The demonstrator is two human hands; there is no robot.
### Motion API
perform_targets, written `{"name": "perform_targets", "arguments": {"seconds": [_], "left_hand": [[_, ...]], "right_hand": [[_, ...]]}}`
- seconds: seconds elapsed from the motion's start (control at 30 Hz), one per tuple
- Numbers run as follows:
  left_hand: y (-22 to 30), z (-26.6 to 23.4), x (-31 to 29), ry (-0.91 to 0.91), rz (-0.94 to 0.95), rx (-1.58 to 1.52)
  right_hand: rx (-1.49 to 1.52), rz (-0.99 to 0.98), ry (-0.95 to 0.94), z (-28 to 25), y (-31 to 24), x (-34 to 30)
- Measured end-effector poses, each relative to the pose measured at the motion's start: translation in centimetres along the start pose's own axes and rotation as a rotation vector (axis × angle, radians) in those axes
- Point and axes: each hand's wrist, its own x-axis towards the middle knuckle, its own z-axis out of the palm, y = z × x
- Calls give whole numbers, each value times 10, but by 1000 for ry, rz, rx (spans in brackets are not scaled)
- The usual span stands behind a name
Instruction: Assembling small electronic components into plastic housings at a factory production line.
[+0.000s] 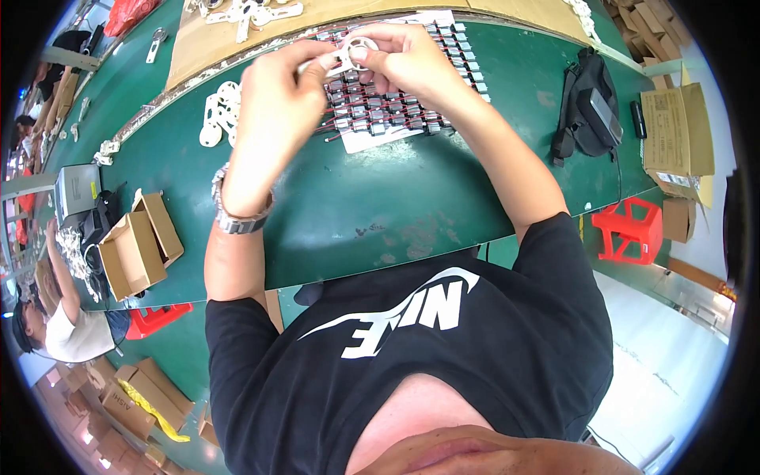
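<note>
Between both hands is a white plastic part (340, 68) with a round ring at one end. My left hand (286, 89) pinches its narrow end, fingers bent. My right hand (404, 62) grips the ring end, the thumb laid across the ring. Beneath the hands lies a white sheet (366, 143) carrying rows of small silver-and-black motors (380, 117) with red wires. Just left of my left wrist sits a small pile of similar white plastic parts (220, 115) on the green table.
More white parts (252, 14) lie on cardboard (198, 55) at the far side. A black bag (587, 111) rests on the right, beside a cardboard box (673, 131). An open box (131, 255) stands left. Red stools (629, 231) are below table level. Another person (71, 328) sits far left.
</note>
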Motion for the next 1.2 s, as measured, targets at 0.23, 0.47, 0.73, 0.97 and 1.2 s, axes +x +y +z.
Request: {"name": "perform_targets", "arguments": {"seconds": [0.23, 0.47, 0.73, 0.97, 1.2], "left_hand": [[-8, -17, 7, -101, -66, -261], [-1, -14, 0, -47, -9, -245], [-10, -17, 5, -145, 83, -169], [-134, -83, 98, 5, -216, -429], [-112, -74, 146, -24, -48, -519]], "right_hand": [[-25, -126, -253, -22, -11, -1], [-283, -206, -43, -10, -12, -8], [15, -104, -211, -19, -7, -8], [-177, 6, -129, -34, -35, -6], [-200, 10, -134, -52, -27, -14]]}}
